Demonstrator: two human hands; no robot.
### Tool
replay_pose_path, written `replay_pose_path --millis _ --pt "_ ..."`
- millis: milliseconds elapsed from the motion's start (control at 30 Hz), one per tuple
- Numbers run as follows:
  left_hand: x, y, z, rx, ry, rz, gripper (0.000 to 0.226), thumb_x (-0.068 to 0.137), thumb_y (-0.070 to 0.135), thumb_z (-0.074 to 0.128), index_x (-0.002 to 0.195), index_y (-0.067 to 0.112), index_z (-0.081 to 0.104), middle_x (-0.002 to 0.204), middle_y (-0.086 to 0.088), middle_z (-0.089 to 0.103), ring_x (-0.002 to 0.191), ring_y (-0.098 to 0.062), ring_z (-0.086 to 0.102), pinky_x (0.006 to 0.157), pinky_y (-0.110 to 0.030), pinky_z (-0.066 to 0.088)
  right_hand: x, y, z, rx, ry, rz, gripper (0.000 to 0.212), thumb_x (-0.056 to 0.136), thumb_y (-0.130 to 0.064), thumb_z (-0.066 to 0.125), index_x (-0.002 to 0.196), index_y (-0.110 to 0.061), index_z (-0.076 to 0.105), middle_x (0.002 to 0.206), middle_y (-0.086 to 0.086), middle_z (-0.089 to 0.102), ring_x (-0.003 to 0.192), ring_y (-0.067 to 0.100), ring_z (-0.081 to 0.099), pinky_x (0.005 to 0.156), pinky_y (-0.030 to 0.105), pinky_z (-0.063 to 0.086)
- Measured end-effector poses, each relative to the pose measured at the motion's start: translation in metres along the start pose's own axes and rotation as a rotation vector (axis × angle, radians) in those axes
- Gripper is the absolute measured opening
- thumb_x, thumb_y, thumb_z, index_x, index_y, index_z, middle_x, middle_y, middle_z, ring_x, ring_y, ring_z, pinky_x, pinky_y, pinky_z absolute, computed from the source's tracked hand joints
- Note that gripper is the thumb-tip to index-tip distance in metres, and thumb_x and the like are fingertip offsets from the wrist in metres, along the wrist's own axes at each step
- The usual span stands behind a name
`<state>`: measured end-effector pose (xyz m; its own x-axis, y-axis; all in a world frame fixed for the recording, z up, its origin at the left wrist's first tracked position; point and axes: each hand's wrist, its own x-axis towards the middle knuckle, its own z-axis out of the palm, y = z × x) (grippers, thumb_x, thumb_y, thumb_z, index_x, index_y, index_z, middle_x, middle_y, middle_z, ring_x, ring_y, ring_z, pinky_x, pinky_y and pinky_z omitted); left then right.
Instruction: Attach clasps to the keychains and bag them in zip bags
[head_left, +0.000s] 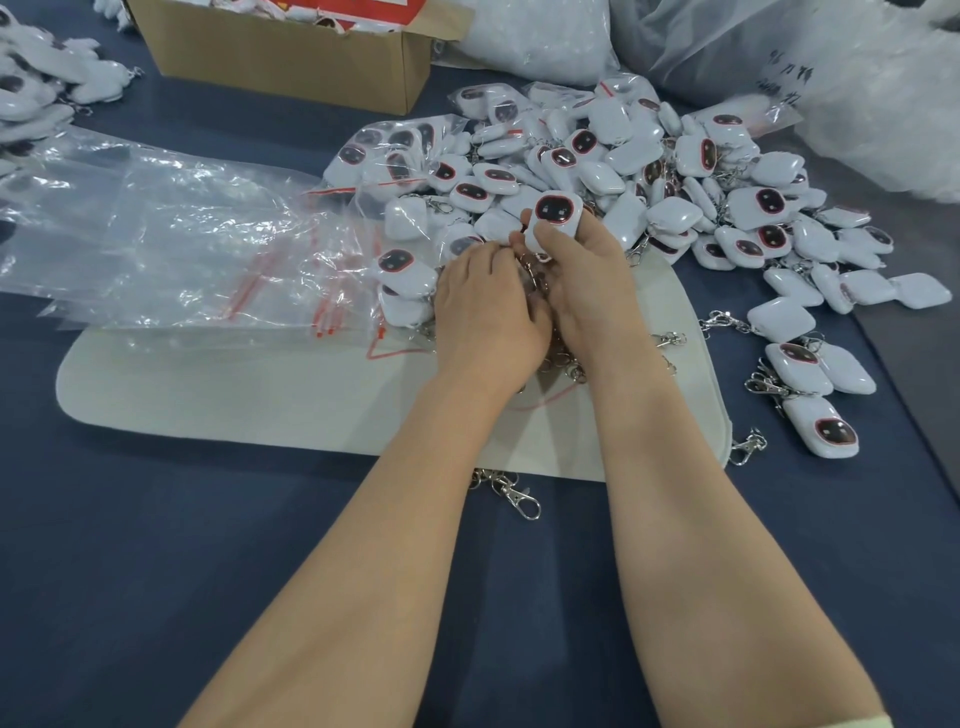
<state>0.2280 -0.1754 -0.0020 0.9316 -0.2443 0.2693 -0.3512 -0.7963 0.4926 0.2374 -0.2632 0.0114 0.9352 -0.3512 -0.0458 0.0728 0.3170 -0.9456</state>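
My right hand (587, 280) grips a white square keychain (553, 215) with a dark red-rimmed face, held up above the grey felt mat (249, 395). My left hand (488, 312) is curled beside it, its fingertips pinching a small metal clasp (530, 270) at the keychain's lower corner. A big heap of the same white keychains (649, 171) lies behind both hands. Clear zip bags with red seals (182, 249) are spread to the left. Loose silver clasps (519, 496) lie near my forearms and more sit under my hands.
An open cardboard box (291, 57) stands at the back. Large plastic sacks (831, 67) fill the back right. More white keychains (36, 93) lie at the far left and others (815, 379) with clasps at the right. Dark blue tabletop (156, 571) lies in front.
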Motion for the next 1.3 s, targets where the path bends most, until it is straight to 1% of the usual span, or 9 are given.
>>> replay_pose_path --millis 133,300,500,600,700,800,900,1000,1300 --pt "0.001 0.000 -0.002 0.013 -0.021 -0.002 0.036 0.088 0.019 0.051 0.121 0.005 0.053 0.137 -0.010 0.045 0.133 -0.027 0.034 0.112 -0.037 0.023 0.002 -0.004 0.001 -0.064 0.078 -0.060 0.016 0.096 0.004 0.045 0.093 -0.007 0.057 0.090 0.011 0.060 0.083 0.020 0.060 0.078 0.031 0.051" --pt "0.003 0.003 -0.005 -0.066 0.022 -0.018 0.033 0.087 0.005 0.039 0.114 -0.002 0.056 0.127 -0.015 0.053 0.125 -0.030 0.041 0.107 -0.037 0.029 0.000 -0.009 0.004 -0.054 0.185 -0.122 0.030 0.095 0.004 0.046 0.125 0.004 0.049 0.123 0.027 0.055 0.091 0.029 0.065 0.073 0.026 0.057" --pt "-0.004 0.017 -0.007 -0.262 0.226 0.097 0.035 0.092 0.007 0.046 0.125 -0.003 0.050 0.125 -0.016 0.054 0.119 -0.030 0.046 0.102 -0.034 0.032 -0.004 -0.012 0.000 -0.057 0.330 -0.043 0.019 0.093 -0.009 0.056 0.109 -0.011 0.044 0.094 0.005 0.059 0.076 0.017 0.066 0.064 0.019 0.054" --pt "-0.008 0.025 -0.009 -0.396 0.185 0.176 0.034 0.091 0.008 0.048 0.125 0.002 0.052 0.124 -0.011 0.056 0.115 -0.024 0.049 0.095 -0.023 0.032 0.000 -0.011 -0.008 -0.218 0.393 -0.038 0.023 0.091 -0.013 0.058 0.111 -0.012 0.046 0.089 0.001 0.062 0.073 0.011 0.060 0.071 0.022 0.050" --pt "-0.008 0.023 -0.008 -0.328 0.135 0.203 0.036 0.088 0.007 0.050 0.124 0.004 0.054 0.130 -0.010 0.052 0.123 -0.024 0.044 0.104 -0.027 0.030 0.002 -0.010 -0.009 -0.181 0.431 -0.080 0.026 0.091 -0.008 0.057 0.117 -0.008 0.050 0.087 0.001 0.059 0.068 0.011 0.059 0.066 0.021 0.050" --pt "-0.007 0.015 -0.008 -0.032 0.088 0.039 0.050 0.084 0.020 0.058 0.131 0.010 0.046 0.137 -0.010 0.040 0.127 -0.030 0.032 0.103 -0.037 0.026 0.001 -0.010 -0.007 -0.063 0.407 -0.100 0.027 0.092 -0.007 0.057 0.119 -0.012 0.053 0.097 0.005 0.057 0.067 0.011 0.060 0.074 0.027 0.056" --pt "-0.005 0.007 -0.011 0.067 0.087 -0.064 0.042 0.086 0.025 0.057 0.125 0.012 0.047 0.124 -0.009 0.046 0.111 -0.029 0.045 0.087 -0.038 0.036 0.001 -0.013 -0.007 -0.025 0.392 -0.102 0.033 0.092 -0.005 0.057 0.125 -0.009 0.051 0.096 0.005 0.052 0.053 0.003 0.060 0.068 0.020 0.056" --pt "-0.004 0.004 -0.019 -0.059 0.102 -0.087 0.027 0.089 0.019 0.052 0.114 0.011 0.052 0.109 -0.007 0.056 0.094 -0.027 0.056 0.071 -0.036 0.041 -0.002 -0.020 -0.004 -0.079 0.360 -0.079 0.027 0.091 -0.009 0.060 0.114 -0.009 0.049 0.089 0.003 0.055 0.047 0.006 0.061 0.060 0.019 0.053" --pt "0.006 -0.002 -0.025 -0.591 0.298 -0.257 0.023 0.088 0.008 0.052 0.110 0.010 0.059 0.108 -0.004 0.060 0.088 -0.012 0.055 0.074 -0.016 0.041 -0.017 -0.050 0.000 -0.803 -0.076 -0.118 0.007 0.086 -0.023 0.065 0.090 -0.017 0.068 0.058 -0.004 0.060 0.042 0.005 0.050 0.045 0.016 0.040"
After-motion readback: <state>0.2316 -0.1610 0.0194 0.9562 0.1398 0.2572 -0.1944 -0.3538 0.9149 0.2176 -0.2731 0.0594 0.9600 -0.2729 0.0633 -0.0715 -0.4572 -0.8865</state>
